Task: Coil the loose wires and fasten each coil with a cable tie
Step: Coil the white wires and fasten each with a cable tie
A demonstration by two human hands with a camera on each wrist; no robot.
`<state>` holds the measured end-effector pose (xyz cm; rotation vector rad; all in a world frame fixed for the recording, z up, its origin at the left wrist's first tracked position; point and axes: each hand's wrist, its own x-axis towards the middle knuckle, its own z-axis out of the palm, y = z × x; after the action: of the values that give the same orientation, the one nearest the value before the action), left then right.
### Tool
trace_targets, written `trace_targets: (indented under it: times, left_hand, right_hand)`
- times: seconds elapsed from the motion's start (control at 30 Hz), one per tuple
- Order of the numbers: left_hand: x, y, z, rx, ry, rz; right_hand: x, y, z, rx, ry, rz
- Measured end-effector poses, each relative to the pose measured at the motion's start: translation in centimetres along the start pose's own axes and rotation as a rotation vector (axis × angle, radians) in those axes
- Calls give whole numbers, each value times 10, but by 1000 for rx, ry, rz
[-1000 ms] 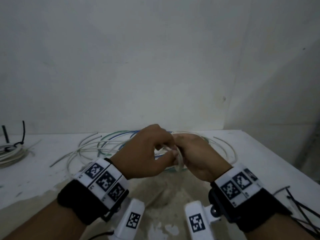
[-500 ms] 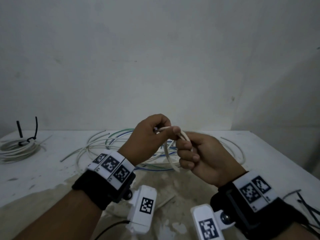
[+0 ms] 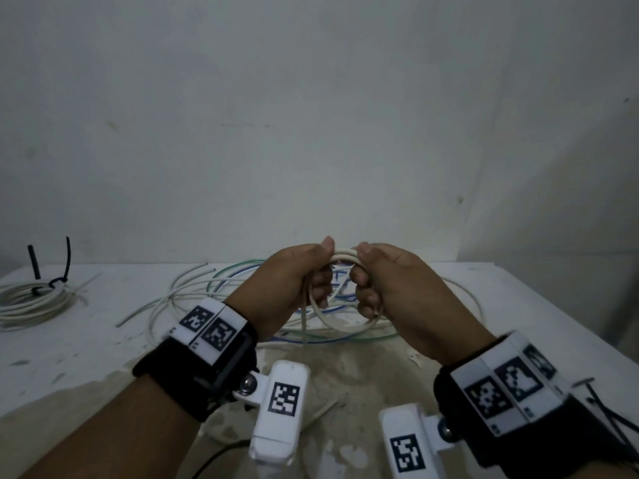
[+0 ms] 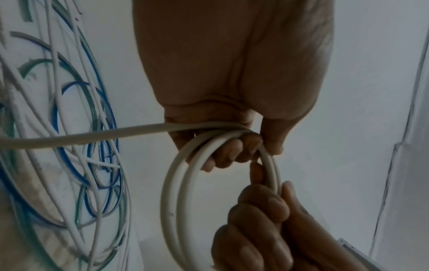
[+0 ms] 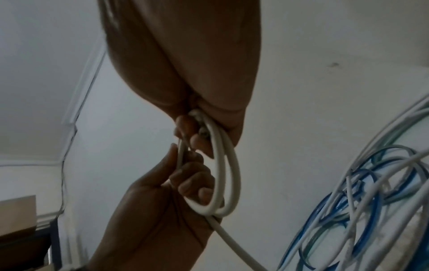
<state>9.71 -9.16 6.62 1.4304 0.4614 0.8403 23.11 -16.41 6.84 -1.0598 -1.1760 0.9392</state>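
Both hands grip one white coil (two loops).

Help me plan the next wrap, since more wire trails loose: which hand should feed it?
Probably the left hand: the wire's loose tail leaves the white coil on its side, so the right hand can hold the loops.
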Motion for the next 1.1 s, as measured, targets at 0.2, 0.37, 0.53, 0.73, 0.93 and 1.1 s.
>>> trace_targets:
  times: [0.2,0.37,0.53,0.73,0.93,1.1]
  left_hand:
    - [-3,6,0,-182,-108,-142]
    - [-6,8,-5,-224,-194,-199]
    - [-9,11,2,-349,-233,-250]
    - [-5,12,6,-467,-5,-160]
    - [-6,39,-33,-558,170,9]
    - [-31,58,-70,-429,245,10]
  right_hand:
    - [4,-1,4,-95,128,-97]
    - [4,2,0,-109,89,-138]
    - [7,5,-2,-14,55,-125]
    - [11,13,5,126,78,19]
    - [-14,38,23,-169,-358,228]
    - [-10,16,-10,-769,-439,-7]
